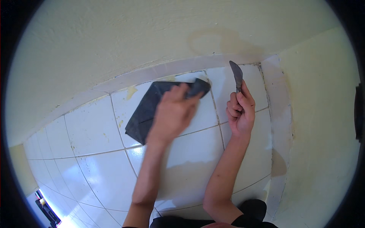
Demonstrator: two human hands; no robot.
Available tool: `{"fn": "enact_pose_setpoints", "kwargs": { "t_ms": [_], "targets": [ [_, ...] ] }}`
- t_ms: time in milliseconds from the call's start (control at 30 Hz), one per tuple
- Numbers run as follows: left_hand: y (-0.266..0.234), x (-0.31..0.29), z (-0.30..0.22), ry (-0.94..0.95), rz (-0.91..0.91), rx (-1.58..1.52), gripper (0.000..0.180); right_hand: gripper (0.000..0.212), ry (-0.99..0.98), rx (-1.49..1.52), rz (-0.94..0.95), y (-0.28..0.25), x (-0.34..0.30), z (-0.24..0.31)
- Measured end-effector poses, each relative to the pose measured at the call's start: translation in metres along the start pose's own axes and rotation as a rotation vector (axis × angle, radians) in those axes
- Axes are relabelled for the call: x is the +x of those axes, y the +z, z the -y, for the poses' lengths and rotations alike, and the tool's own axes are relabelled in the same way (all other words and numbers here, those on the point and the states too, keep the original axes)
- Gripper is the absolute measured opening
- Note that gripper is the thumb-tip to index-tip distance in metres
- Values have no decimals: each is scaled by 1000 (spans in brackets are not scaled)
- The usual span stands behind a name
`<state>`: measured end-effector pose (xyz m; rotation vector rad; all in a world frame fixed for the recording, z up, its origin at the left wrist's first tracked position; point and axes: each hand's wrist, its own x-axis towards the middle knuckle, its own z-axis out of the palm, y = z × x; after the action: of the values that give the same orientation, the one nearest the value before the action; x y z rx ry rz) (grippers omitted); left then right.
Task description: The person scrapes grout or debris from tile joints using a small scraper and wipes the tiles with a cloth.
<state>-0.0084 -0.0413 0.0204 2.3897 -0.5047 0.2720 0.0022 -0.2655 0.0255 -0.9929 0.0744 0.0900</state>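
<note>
Over floor tiles, left hand, half-curled, blurred, is clutching dark sheet; right hand, curled tight, is gripping knife.

Bkgd: cream wall w/ pale skirting at base; white flr tiles; dk obj. far R edge, unclear; blk item lower L nr bright light.

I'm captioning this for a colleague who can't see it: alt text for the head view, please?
A person's left hand, blurred, is on a dark, flat sheet over white floor tiles, while the right hand holds up a small, dark-bladed knife. Yellowish spots mark the tiles near a pale wall.
</note>
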Motion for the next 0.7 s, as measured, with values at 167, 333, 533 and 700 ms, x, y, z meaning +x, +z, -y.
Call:
{"fn": "enact_pose_setpoints", "kwargs": {
  "t_ms": [167, 333, 533, 700],
  "targets": [
    [36, 15, -21, -238, -60, 293, 36, 59, -3, 26, -32, 2, -1, -1],
    [11, -2, 3, -410, -69, 565, 24, 59, -9, 23, -28, -1, -1, -1],
    [-129, -30, 20, -941, 93, 642, 33, 58, -26, 12, -10, -3, 0, 0],
    [-84, -3, -12, -381, 387, 168, 38, 61, -36, -3, -50, -9, 0, 2]
  ]
}}
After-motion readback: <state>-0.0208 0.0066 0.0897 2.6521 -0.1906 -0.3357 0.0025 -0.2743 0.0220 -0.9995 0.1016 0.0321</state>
